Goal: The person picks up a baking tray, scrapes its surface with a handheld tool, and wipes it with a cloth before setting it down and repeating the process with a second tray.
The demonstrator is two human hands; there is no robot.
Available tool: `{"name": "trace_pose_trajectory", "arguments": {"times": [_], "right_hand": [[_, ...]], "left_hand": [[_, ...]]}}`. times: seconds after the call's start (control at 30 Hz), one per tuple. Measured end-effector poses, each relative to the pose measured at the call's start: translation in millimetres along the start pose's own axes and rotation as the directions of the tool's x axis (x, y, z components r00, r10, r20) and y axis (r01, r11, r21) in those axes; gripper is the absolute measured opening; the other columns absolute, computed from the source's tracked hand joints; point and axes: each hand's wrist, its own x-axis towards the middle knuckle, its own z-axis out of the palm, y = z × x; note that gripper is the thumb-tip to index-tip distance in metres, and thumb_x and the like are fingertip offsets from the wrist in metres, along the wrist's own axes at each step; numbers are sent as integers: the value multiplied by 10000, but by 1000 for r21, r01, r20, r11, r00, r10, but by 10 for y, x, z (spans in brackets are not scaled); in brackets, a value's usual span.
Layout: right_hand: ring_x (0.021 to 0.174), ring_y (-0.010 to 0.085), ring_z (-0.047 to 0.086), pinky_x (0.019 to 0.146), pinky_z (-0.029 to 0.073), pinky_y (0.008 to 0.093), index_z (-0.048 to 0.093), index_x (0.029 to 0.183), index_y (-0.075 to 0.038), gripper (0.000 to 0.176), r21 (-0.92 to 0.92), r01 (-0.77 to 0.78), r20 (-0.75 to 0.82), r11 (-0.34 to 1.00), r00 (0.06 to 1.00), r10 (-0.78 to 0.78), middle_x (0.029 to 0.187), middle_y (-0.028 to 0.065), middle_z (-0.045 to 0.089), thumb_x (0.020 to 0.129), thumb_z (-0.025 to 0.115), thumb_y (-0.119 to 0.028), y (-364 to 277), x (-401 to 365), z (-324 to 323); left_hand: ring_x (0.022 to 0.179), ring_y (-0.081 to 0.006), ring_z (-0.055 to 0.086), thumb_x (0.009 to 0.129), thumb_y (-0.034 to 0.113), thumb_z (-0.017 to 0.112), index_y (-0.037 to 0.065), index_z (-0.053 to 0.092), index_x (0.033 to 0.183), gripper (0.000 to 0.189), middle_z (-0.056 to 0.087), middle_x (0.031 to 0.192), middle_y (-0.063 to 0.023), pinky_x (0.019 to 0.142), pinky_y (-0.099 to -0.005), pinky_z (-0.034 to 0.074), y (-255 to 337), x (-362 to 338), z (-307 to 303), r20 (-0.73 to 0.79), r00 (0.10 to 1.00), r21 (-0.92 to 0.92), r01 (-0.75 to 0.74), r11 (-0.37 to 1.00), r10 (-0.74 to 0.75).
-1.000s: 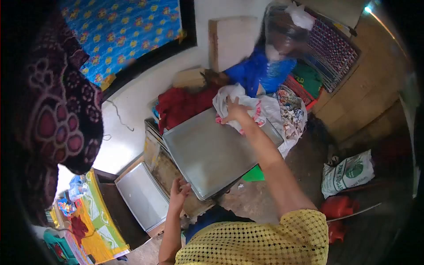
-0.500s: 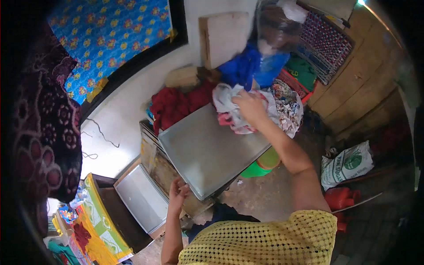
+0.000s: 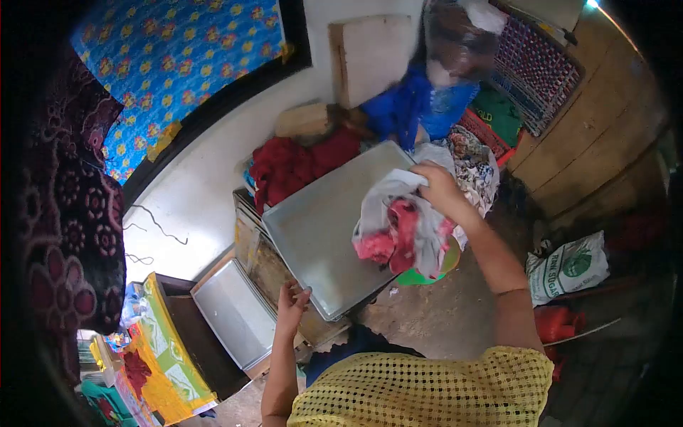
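My right hand grips the top of a crumpled white and red cloth, which hangs over the right part of a large grey metal tray. Some of the cloth drapes past the tray's front edge. Beside the tray's near left corner is my left hand, its fingers loosely bent and apart with the thumb at the rim; it holds nothing I can see.
Dark red cloth and blue bags lie behind the tray. A printed cloth bundle is at right. A green tub sits below. A second tray, a yellow-covered box and a white sack stand around.
My right hand has lifted the white and red cloth and drawn it right and towards me, uncovering the tray's far corner. My left hand stays by the tray's near corner.
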Motion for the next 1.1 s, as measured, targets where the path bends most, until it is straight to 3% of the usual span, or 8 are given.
{"name": "trace_pose_trajectory", "arguments": {"times": [0.27, 0.53, 0.77, 0.83, 0.87, 0.9, 0.97, 1.1], "right_hand": [[1255, 457, 367, 966, 319, 648, 266, 1434, -291, 870, -459, 18, 276, 888, 953, 123, 1433, 243, 265, 712, 750, -305, -282, -393, 980], [954, 334, 559, 736, 480, 540, 551, 1199, -352, 450, -519, 234, 165, 822, 971, -172, 1155, 117, 505, 811, 509, -128, -11, -424, 1102], [1106, 313, 508, 927, 412, 513, 588, 1166, -240, 412, -720, 475, 240, 506, 854, -461, 1292, 73, 493, 755, 596, -255, 331, -278, 29], [1120, 350, 515, 933, 405, 538, 584, 1175, -169, 418, -773, 46, 20, 633, 999, -49, 1214, 103, 563, 761, 612, -220, 691, 237, -544], [1196, 377, 466, 923, 409, 590, 540, 1254, -222, 504, -854, 103, 4, 509, 981, -192, 1373, 88, 449, 760, 640, -226, 1549, 505, -958], [1261, 432, 380, 928, 367, 657, 520, 1280, -331, 574, -984, -89, -112, 154, 982, -149, 1492, 71, 275, 740, 700, -252, 1087, 499, -1424], [1281, 446, 357, 909, 348, 707, 479, 1320, -348, 619, -881, -346, -414, 324, 895, -169, 1530, 65, 190, 752, 698, -238, 1402, 688, -1836], [1269, 435, 377, 945, 398, 600, 464, 1327, -352, 624, -768, -324, -437, 553, 896, -83, 1515, 67, 222, 761, 695, -229, 1083, 874, -1795]], "left_hand": [[826, -162, 576, 851, 231, 664, 63, 406, 1262, 514, 570, 1048, -102, 636, -284, 462, 66, -55, 46, -13, 1000, 18, 17, 1000, -17], [798, -155, 588, 855, 198, 634, 89, 406, 1274, 490, 579, 986, -65, 662, -283, 480, 135, -92, 91, -44, 999, 57, 3, 998, -1], [807, -152, 578, 849, 197, 640, 98, 405, 1282, 503, 578, 1008, -68, 654, -282, 473, 125, -94, 67, -17, 1000, 42, 17, 999, -16], [795, -157, 572, 856, 192, 641, 96, 392, 1294, 512, 570, 1036, -79, 650, -286, 466, 103, -89, 55, -14, 1000, 36, 26, 999, -25], [797, -156, 572, 857, 192, 641, 95, 393, 1290, 508, 570, 1034, -80, 649, -285, 466, 100, -97, 58, -13, 1000, 44, 24, 999, -23], [798, -155, 571, 857, 191, 642, 94, 395, 1286, 505, 570, 1032, -81, 649, -285, 466, 110, -113, 57, -12, 1000, 52, 22, 998, -22], [800, -152, 570, 856, 190, 643, 92, 400, 1275, 494, 569, 1025, -81, 647, -283, 466, 155, -103, 63, -12, 1000, 59, 19, 998, -18], [821, -166, 574, 838, 201, 640, 100, 401, 1276, 509, 565, 996, -79, 668, -295, 471, 124, -111, 74, -22, 1000, 33, 16, 999, -15]]}}
